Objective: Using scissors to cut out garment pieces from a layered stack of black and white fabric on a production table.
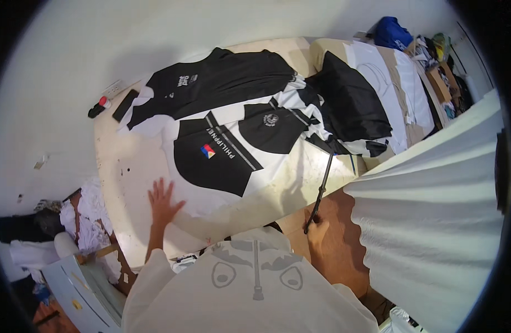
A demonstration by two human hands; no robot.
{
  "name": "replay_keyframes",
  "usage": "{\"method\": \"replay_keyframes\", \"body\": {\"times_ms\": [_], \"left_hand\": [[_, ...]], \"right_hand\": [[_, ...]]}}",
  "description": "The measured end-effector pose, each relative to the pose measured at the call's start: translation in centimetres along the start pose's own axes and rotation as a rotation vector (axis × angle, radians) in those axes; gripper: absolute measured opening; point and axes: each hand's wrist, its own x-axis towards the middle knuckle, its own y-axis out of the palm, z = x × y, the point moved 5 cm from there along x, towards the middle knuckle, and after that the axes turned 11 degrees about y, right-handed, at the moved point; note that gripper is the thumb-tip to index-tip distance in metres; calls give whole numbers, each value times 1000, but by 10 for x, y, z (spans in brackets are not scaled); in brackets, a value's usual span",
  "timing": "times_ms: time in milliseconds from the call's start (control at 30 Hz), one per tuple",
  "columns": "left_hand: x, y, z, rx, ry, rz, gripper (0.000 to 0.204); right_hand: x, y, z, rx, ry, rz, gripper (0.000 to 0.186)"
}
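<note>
My left hand (165, 204) lies with fingers spread on the pale table, at the edge of a white sheet. On that sheet rests a black cut fabric piece (203, 169) with a striped band, pale lettering and a small flag print. A second black piece (272, 130) with a round emblem lies just beyond it. Farther back a larger black panel (222, 77) with small white print is spread out. At the near right edge, my right hand (319, 233) is closed round a long thin black tool (324, 186) pointing away over the table; its exact kind is unclear.
Dark fabric (350, 97) is heaped at the table's right, beside white and beige cloth (402, 94). A white curtain (427, 205) hangs close on my right. A wall socket (113, 89) sits behind the table. White cloth (91, 213) is piled at the left.
</note>
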Motion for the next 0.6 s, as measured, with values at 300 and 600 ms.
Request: {"method": "replay_keyframes", "body": {"times_ms": [300,600], "left_hand": [[16,10,-96,-74,-350,-234,38],[127,-133,-103,-1691,-602,-864,16]], "right_hand": [[34,35,-8,17,-90,46,5],[45,84,-13,151,-160,180,20]]}}
